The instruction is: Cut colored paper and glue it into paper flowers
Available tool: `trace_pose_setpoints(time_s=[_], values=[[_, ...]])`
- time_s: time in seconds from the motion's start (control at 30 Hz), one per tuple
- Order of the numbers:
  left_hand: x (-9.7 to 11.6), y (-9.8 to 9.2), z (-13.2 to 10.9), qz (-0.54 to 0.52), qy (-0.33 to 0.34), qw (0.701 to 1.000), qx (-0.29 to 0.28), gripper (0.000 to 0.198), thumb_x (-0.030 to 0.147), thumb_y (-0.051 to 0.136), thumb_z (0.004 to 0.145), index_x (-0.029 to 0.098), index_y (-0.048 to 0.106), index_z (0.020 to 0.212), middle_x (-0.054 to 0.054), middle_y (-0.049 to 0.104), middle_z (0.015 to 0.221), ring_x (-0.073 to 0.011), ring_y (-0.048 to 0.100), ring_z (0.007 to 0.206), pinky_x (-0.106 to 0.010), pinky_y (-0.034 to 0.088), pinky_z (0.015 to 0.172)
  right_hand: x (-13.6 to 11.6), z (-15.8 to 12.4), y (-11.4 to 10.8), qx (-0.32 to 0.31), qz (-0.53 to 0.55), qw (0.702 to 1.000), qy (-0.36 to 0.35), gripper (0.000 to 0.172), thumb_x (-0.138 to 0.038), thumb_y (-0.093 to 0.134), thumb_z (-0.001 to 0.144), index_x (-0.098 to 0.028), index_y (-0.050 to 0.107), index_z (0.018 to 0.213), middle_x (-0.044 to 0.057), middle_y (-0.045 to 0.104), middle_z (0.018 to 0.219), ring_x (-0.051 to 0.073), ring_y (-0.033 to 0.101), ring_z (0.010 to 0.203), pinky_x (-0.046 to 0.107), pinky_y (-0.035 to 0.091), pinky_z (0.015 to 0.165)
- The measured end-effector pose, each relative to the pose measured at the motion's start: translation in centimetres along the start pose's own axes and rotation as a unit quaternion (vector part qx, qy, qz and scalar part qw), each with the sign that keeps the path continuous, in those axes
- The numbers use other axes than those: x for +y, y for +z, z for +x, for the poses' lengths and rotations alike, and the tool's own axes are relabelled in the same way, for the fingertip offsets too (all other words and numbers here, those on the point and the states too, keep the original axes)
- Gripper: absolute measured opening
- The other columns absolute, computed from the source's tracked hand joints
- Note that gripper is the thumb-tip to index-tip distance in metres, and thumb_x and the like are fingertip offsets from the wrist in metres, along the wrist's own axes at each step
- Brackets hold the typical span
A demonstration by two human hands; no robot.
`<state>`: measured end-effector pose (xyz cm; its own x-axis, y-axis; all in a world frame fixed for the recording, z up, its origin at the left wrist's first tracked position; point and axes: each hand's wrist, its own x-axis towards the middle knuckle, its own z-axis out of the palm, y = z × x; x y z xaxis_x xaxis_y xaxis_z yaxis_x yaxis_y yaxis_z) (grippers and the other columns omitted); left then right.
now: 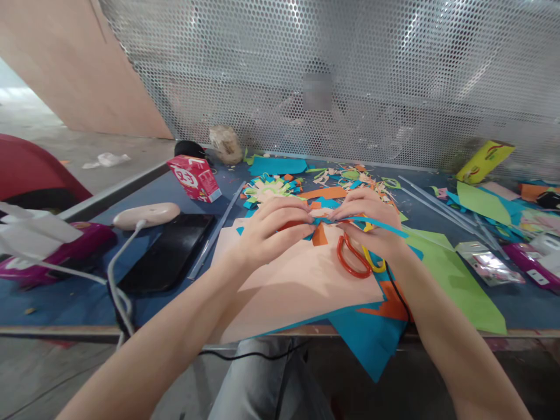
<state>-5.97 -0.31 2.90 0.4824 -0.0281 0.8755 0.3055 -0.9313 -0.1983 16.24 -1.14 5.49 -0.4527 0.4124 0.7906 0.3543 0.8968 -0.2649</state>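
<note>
Both hands meet over a pale peach paper sheet. My left hand is closed, its fingertips pinched at the near end of a thin blue paper strip. My right hand pinches the same strip close by, and the strip trails off to the right across that hand. Scissors with red and yellow handles lie on the sheet below my right hand; their blades are hidden. A small orange paper piece sits under the fingertips. Behind my left hand rests a fringed paper flower in blue, pale green and peach.
Paper scraps litter the back. Left are a black phone, a white cabled device and a pink box. Green paper, a clear pack and a yellow box are right. A perforated metal panel stands behind.
</note>
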Motion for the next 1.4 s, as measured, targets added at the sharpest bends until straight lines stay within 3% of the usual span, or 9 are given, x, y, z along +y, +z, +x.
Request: trace_pose_setpoints(time_s=[0.27,0.47,0.73,0.93,1.17,1.4], values=[[0.1,0.1,0.1,-0.001,-0.021,1.000,0.007,0.014,0.014,0.053,0.082,0.022,0.059,0.091,-0.004,0.067,0.093,-0.0178,0.062,0.096,-0.034,0.054,0.079,0.0,0.1,0.1,0.016,0.005,1.000,0.003,0.007,-0.025,0.064,0.075,-0.027,0.063,0.082,0.000,0.068,0.078,0.017,0.057,0.084,0.034,0.048,0.077],[0.4,0.0,0.2,-0.025,-0.062,0.998,0.010,0.014,0.013,0.054,0.081,0.022,0.059,0.092,-0.003,0.067,0.090,-0.0166,0.063,0.092,-0.033,0.054,0.079,-0.2,-0.2,0.7,0.021,0.019,0.999,0.016,0.009,-0.024,0.064,0.077,-0.026,0.061,0.085,0.001,0.070,0.090,0.017,0.057,0.091,0.038,0.046,0.086],[0.5,0.2,0.3,-0.022,-0.044,0.999,0.011,0.014,0.014,0.054,0.081,0.022,0.057,0.092,-0.004,0.067,0.092,-0.0166,0.062,0.093,-0.033,0.054,0.078,-0.6,0.0,0.6,0.025,0.011,1.000,0.010,0.010,-0.026,0.064,0.076,-0.027,0.064,0.086,0.001,0.066,0.079,0.016,0.057,0.081,0.032,0.048,0.073],[0.3,0.8,0.3,-0.046,-0.056,0.996,0.045,0.018,0.011,0.059,0.077,0.020,0.055,0.092,-0.005,0.065,0.089,-0.0162,0.062,0.089,-0.033,0.054,0.079,-0.3,-0.3,0.7,0.050,-0.009,0.999,0.019,0.008,-0.024,0.063,0.076,-0.027,0.067,0.081,0.002,0.060,0.082,0.013,0.058,0.077,0.028,0.048,0.069],[0.3,1.4,0.4,-0.049,-0.141,0.987,0.057,0.016,0.012,0.059,0.075,0.019,0.055,0.089,-0.004,0.065,0.083,-0.0149,0.063,0.083,-0.030,0.053,0.075,0.3,-0.4,1.1,0.048,-0.008,0.997,0.056,0.010,-0.025,0.061,0.078,-0.027,0.067,0.086,0.001,0.066,0.082,0.016,0.059,0.083,0.032,0.049,0.078],[0.5,2.4,0.0,-0.063,-0.300,0.951,0.029,0.015,0.020,0.062,0.075,0.016,0.056,0.088,-0.004,0.063,0.084,-0.0127,0.060,0.076,-0.023,0.050,0.063,0.0,-0.3,1.8,0.073,0.069,0.976,0.192,0.015,-0.031,0.064,0.075,-0.023,0.065,0.088,0.003,0.067,0.091,0.017,0.061,0.088,0.034,0.050,0.079]])
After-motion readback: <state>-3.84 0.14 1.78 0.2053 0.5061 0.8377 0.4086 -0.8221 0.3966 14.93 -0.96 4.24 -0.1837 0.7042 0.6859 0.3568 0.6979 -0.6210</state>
